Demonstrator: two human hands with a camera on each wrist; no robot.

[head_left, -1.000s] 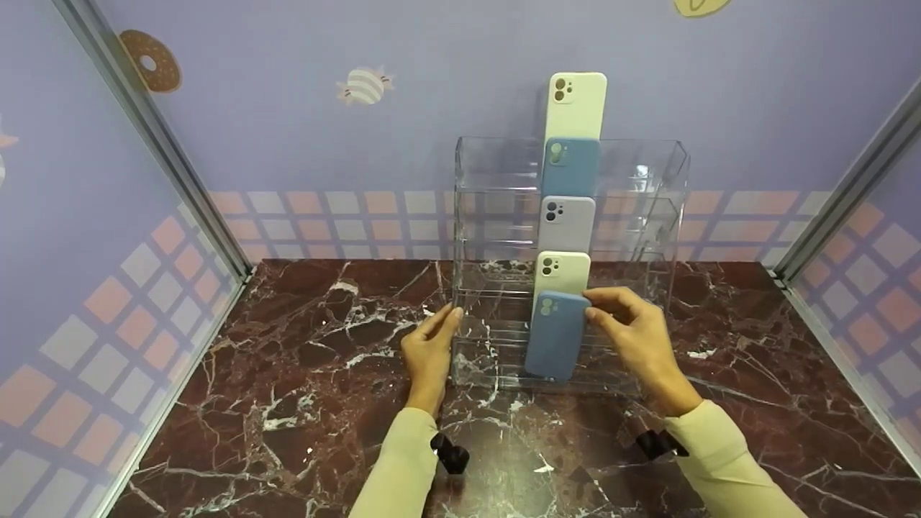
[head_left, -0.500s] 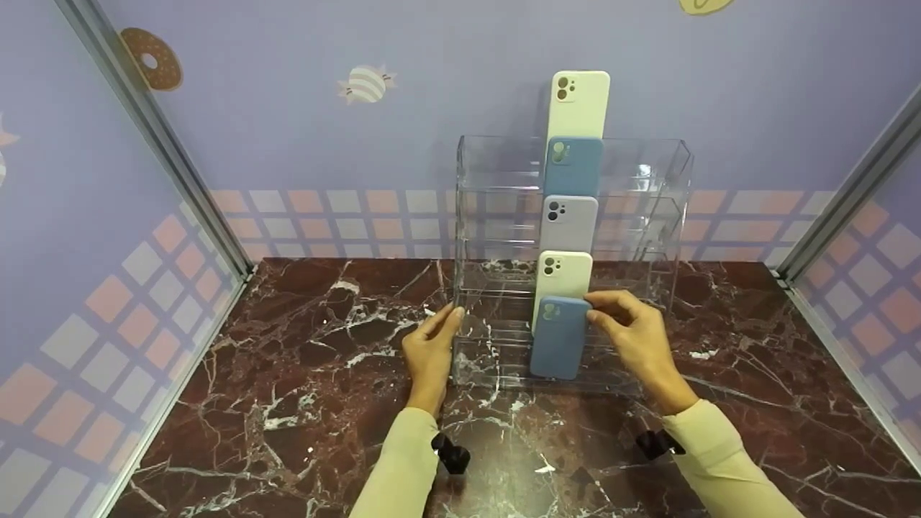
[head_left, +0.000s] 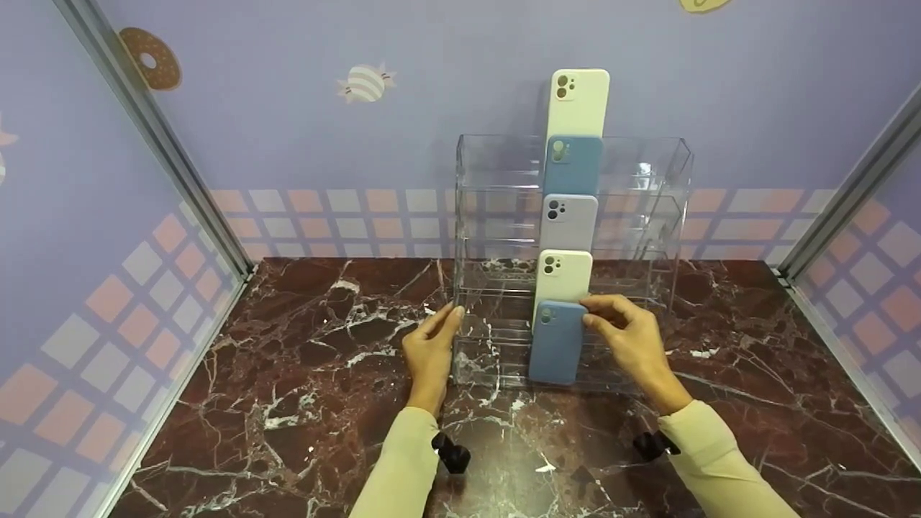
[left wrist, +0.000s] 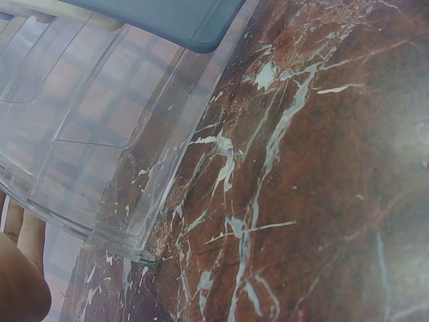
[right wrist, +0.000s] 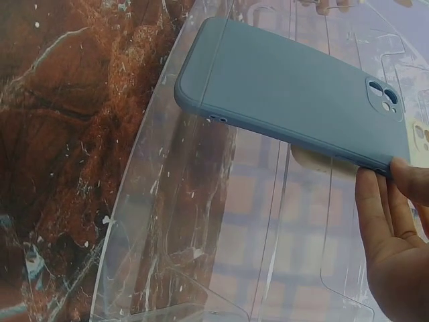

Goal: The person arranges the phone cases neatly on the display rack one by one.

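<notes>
A blue phone case point(head_left: 557, 345) stands nearly upright at the lowest front tier of a clear acrylic tiered rack point(head_left: 496, 309). My right hand point(head_left: 633, 338) pinches its upper right edge between thumb and fingers. In the right wrist view, a clear edge crosses the blue case point(right wrist: 281, 87) near its lower end, apparently the tier's front lip. The left hand point(head_left: 429, 352) touches the rack's left side with fairly straight fingers; in the left wrist view only part of that hand point(left wrist: 23, 268) shows. Directly behind the blue case, a cream phone case point(head_left: 563, 277) is partly covered.
Farther up the rack, a lilac case point(head_left: 568, 221), another blue case point(head_left: 573, 164) and a tall cream case point(head_left: 578, 104) stand in one column. The rack rests on a dark red marbled tabletop point(head_left: 324, 403), before a patterned purple wall point(head_left: 288, 129).
The blue case in my right hand has come down slightly and straightened from a tilt, uncovering more of the cream case behind. My right hand lowered slightly with it; the left stayed put.
</notes>
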